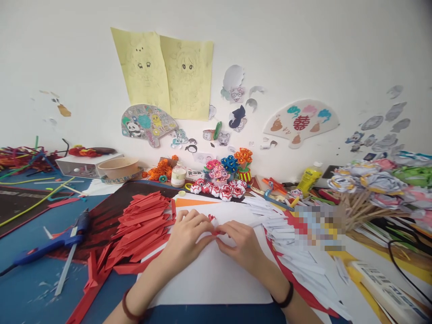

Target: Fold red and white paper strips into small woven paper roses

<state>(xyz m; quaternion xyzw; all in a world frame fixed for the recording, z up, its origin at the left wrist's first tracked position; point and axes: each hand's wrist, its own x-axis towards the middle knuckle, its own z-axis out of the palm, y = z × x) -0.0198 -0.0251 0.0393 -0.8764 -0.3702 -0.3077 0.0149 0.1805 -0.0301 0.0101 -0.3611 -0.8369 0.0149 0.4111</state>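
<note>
On the white sheet (216, 279) at the table's middle, left hand (189, 238) and right hand (241, 245) pinch one small red-and-white folded piece (212, 220) between fingertips. A slipped pinch could let its folds spring open, I judge. One glue gun (50, 243) lies left; red strips (141, 225) and white strips (286, 243) are too many to count.

Two hands (189, 238) (241, 245) meet over one white sheet (216, 279). Two yellow drawings (143, 69) (187, 76) and two paper fans (148, 123) (300, 121) hang on the far wall. One blue glue gun (54, 243) lies left.
</note>
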